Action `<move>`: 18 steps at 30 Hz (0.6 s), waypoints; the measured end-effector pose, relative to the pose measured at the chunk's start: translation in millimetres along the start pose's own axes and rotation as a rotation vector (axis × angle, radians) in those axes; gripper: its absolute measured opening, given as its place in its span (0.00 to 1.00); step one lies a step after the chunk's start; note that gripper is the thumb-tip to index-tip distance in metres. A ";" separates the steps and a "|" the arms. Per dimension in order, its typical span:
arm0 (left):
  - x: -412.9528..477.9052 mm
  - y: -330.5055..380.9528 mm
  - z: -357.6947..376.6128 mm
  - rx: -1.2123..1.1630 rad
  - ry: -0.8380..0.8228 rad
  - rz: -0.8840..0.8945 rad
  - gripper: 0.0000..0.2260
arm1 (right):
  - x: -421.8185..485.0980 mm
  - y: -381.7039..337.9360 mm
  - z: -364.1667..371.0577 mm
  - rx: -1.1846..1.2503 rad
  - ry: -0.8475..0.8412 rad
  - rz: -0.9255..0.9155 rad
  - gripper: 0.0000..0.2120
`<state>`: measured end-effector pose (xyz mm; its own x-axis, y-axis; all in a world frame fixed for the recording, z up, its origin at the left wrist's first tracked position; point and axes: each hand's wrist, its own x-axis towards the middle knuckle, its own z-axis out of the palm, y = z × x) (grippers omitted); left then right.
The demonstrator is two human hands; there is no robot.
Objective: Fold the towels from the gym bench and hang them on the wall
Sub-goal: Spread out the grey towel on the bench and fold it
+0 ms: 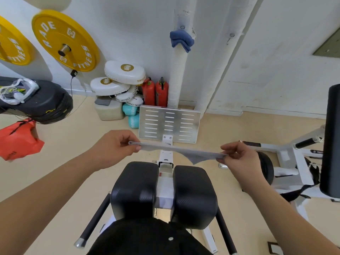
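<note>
A grey towel (176,150) is stretched flat and edge-on between my two hands, above the black pads of the gym bench (195,194). My left hand (114,148) pinches its left end and my right hand (239,157) pinches its right end, where a loose corner hangs down. A folded blue towel (181,39) hangs from a hook on the white wall pipe straight ahead. To the right of it, an empty hook (230,38) sticks out of the wall.
A metal foot plate (169,124) stands beyond the bench. White boxing pads (121,78), two red extinguishers (156,92) and yellow weight plates (64,41) line the wall. A black seat pad (36,102) with an orange bag sits left; another white machine (294,162) stands right.
</note>
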<state>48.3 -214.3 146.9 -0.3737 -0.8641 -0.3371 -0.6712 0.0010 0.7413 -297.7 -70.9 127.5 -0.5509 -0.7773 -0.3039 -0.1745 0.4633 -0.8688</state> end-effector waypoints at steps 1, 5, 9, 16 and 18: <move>-4.0 -15.7 3.3 0.040 -0.017 0.002 0.03 | -7.8 8.7 7.1 -0.047 -0.032 0.010 0.17; -21.6 -74.2 25.9 0.096 -0.119 -0.063 0.04 | -38.3 57.1 41.7 -0.327 -0.212 -0.005 0.19; -39.2 -117.0 54.2 0.136 -0.229 -0.106 0.05 | -55.3 108.0 70.8 -0.607 -0.422 0.053 0.06; -79.6 -150.3 63.5 0.181 -0.099 -0.148 0.12 | -83.7 125.7 95.8 -0.569 -0.407 0.009 0.05; -86.0 -151.5 59.0 0.168 -0.023 -0.157 0.12 | -80.1 119.0 100.9 -0.509 -0.412 -0.010 0.05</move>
<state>144.3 -110.5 29.3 -0.2695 -0.8488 -0.4548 -0.8184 -0.0469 0.5727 -191.9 3.6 9.1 -0.2072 -0.8353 -0.5093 -0.5979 0.5202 -0.6099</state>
